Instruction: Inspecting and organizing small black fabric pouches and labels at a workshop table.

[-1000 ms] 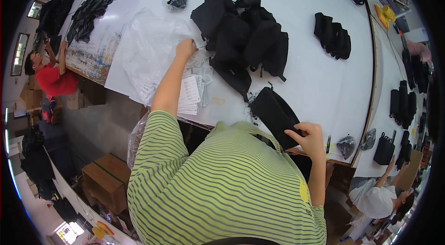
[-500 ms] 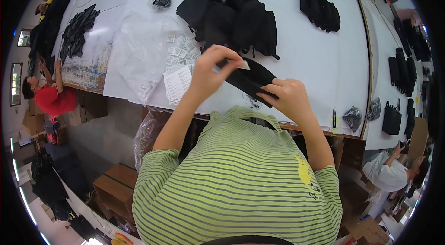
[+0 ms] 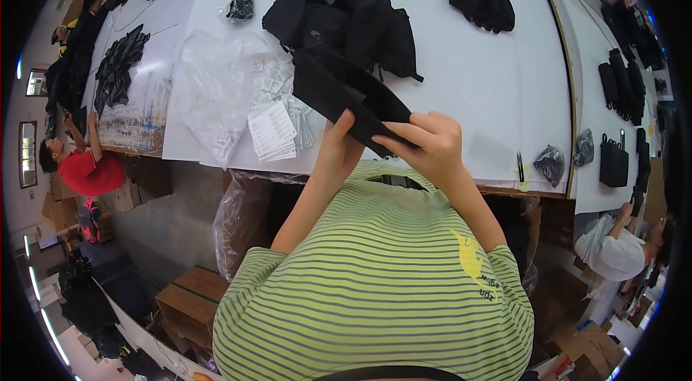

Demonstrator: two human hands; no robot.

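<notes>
Both hands (image 3: 342,147) (image 3: 436,143) pinch a black fabric piece (image 3: 328,89) near the edge of the white table (image 3: 497,100) — open room rightward.

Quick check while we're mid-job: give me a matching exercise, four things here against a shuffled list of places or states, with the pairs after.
Things
1. pouch
2. labels
3. clear plastic
4. black tool

Places or states
A. at the right, by the near edge of the table
B. white, partly stacked
C. black, held by the left hand and right hand
D. crumpled, left of the white paper pieces

Pairs: 1-C, 2-B, 3-D, 4-A
</notes>
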